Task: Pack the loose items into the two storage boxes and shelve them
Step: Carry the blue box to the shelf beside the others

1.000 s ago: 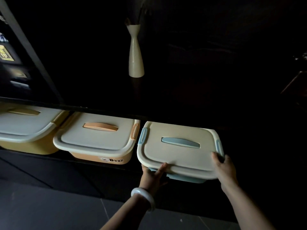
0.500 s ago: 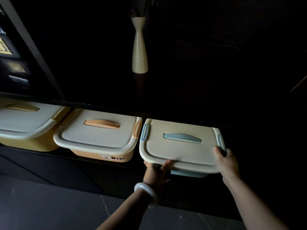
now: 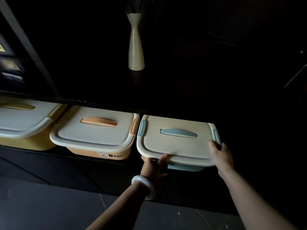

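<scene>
A blue storage box point(image 3: 176, 141) with a cream lid, blue handle and blue clips sits partly under a dark shelf board point(image 3: 99, 103), its front sticking out. My left hand point(image 3: 153, 165) holds its front rim from below, thumb up on the lid edge, a white bangle on the wrist. My right hand point(image 3: 221, 155) grips the box's right front corner by the blue clip. To its left stands an orange box point(image 3: 94, 130), lid on, with a "Bear" label.
A yellow box point(image 3: 21, 123) with a lid sits further left on the same dark shelf. A tall cream vase point(image 3: 136, 44) stands on the board above. Grey floor tiles point(image 3: 49, 205) lie below. The surroundings are very dark.
Both hands have pushed the blue box a little further back under the shelf board, closer beside the orange box. The grips look the same.
</scene>
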The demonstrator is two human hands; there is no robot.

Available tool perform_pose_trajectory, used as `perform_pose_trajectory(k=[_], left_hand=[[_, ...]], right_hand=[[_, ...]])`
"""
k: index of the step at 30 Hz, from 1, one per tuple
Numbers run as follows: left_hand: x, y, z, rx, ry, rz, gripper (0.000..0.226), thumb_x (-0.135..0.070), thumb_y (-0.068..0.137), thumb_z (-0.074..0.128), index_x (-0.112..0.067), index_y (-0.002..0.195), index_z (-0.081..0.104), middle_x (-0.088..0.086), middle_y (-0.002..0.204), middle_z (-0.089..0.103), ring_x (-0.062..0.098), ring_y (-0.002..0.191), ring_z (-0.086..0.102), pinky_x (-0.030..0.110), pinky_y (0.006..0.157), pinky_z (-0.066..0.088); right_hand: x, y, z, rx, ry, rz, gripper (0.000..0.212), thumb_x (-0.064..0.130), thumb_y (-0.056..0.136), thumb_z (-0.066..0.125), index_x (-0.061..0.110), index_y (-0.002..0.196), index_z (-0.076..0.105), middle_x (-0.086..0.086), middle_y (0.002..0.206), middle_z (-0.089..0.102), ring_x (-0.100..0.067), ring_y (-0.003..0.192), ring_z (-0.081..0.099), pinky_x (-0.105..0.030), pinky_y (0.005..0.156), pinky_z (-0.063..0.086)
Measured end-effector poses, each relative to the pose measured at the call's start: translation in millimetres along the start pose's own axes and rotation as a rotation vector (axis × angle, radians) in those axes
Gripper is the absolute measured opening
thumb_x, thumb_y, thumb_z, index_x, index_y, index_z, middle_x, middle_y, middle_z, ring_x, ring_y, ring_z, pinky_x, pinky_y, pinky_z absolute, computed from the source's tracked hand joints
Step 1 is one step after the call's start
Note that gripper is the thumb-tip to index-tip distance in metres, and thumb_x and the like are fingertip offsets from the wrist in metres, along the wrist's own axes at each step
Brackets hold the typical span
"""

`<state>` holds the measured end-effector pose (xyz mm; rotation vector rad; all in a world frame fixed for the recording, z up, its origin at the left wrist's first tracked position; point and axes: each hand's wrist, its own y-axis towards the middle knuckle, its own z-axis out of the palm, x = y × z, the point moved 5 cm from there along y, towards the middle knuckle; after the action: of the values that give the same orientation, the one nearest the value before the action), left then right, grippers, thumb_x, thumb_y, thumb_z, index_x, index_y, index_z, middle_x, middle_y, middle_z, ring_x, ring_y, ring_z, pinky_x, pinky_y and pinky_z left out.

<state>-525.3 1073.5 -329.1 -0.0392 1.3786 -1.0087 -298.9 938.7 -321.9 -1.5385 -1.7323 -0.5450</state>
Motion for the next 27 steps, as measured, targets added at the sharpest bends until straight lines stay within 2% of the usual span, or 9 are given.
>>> perform_pose_trajectory(k=[2,5,7,10,13,16,19,23,27], left_hand=[[2.5,3.7,-3.6,-0.031,-0.027,-0.011,0.077,-0.016,0.091,0.064,-0.001,0.146,0.013,0.026,0.121,0.060,0.033,0.109,0.061,0.049,0.079,0.055],[2.2,10.3,-5.0,-0.012,0.034,0.009,0.075,-0.018,0.091,0.064,0.009,0.144,0.019,0.031,0.121,0.059,0.029,0.098,0.063,0.037,0.064,0.058],[2.3,12.5,-6.6,-0.005,0.075,0.033,0.072,-0.022,0.090,0.063,0.009,0.143,0.025,0.029,0.128,0.055,0.026,0.093,0.063,0.036,0.066,0.058],[-0.7,10.9,-6.6,0.001,0.102,0.057,0.072,-0.024,0.090,0.064,0.010,0.143,0.028,0.028,0.134,0.050,0.029,0.098,0.063,0.034,0.065,0.057],[0.1,11.8,-7.0,-0.003,0.058,0.023,0.070,-0.018,0.089,0.065,-0.003,0.144,0.024,0.021,0.138,0.045,0.028,0.108,0.060,0.037,0.065,0.058],[2.6,11.9,-9.7,-0.036,-0.030,-0.028,0.069,-0.016,0.086,0.070,-0.010,0.139,0.025,0.017,0.126,0.052,0.030,0.103,0.062,0.042,0.066,0.057],[2.5,12.6,-9.2,-0.025,0.065,0.010,0.073,-0.022,0.086,0.070,-0.002,0.141,0.027,0.022,0.129,0.053,0.032,0.101,0.064,0.040,0.066,0.059],[7.4,16.3,-9.5,0.001,0.012,-0.043,0.069,-0.024,0.085,0.070,-0.009,0.135,0.026,0.021,0.123,0.057,0.029,0.103,0.064,0.049,0.081,0.056],[5.9,18.7,-10.2,0.017,0.089,0.007,0.061,-0.025,0.088,0.067,-0.002,0.136,0.038,0.019,0.112,0.064,0.023,0.085,0.066,0.039,0.069,0.058]], right_hand=[[0.5,0.8,0.1,0.003,-0.014,0.001,0.064,0.045,0.094,0.052,0.004,0.141,0.040,-0.023,0.136,0.049,-0.039,0.120,0.052,-0.036,0.087,0.044],[2.5,0.8,0.1,0.008,-0.017,0.001,0.062,0.044,0.094,0.053,0.002,0.139,0.043,-0.024,0.134,0.051,-0.039,0.118,0.053,-0.034,0.086,0.044],[3.9,0.6,0.0,0.011,-0.011,0.001,0.061,0.043,0.094,0.053,0.001,0.138,0.044,-0.025,0.133,0.052,-0.039,0.118,0.053,-0.034,0.087,0.044],[5.0,0.9,-0.2,0.016,-0.015,0.002,0.061,0.041,0.095,0.054,-0.001,0.138,0.043,-0.026,0.135,0.050,-0.040,0.120,0.051,-0.036,0.091,0.043],[4.0,-0.5,-0.9,0.015,-0.011,0.016,0.063,0.041,0.094,0.054,0.001,0.140,0.041,-0.024,0.138,0.048,-0.039,0.123,0.049,-0.036,0.094,0.042],[2.7,-2.7,-1.6,0.010,-0.010,0.019,0.064,0.043,0.094,0.053,0.002,0.142,0.040,-0.023,0.140,0.047,-0.038,0.124,0.048,-0.036,0.095,0.042],[3.3,-4.2,-1.5,0.018,-0.002,0.022,0.064,0.044,0.094,0.053,0.004,0.142,0.039,-0.022,0.139,0.047,-0.037,0.123,0.049,-0.035,0.091,0.043],[3.9,-6.5,-2.0,0.035,0.006,0.034,0.064,0.046,0.094,0.052,0.006,0.143,0.039,-0.020,0.138,0.049,-0.035,0.121,0.051,-0.026,0.079,0.036],[7.3,-9.0,-5.1,0.059,-0.018,0.036,0.065,0.048,0.094,0.051,0.007,0.143,0.039,-0.019,0.137,0.049,-0.035,0.120,0.052,-0.029,0.079,0.040]])
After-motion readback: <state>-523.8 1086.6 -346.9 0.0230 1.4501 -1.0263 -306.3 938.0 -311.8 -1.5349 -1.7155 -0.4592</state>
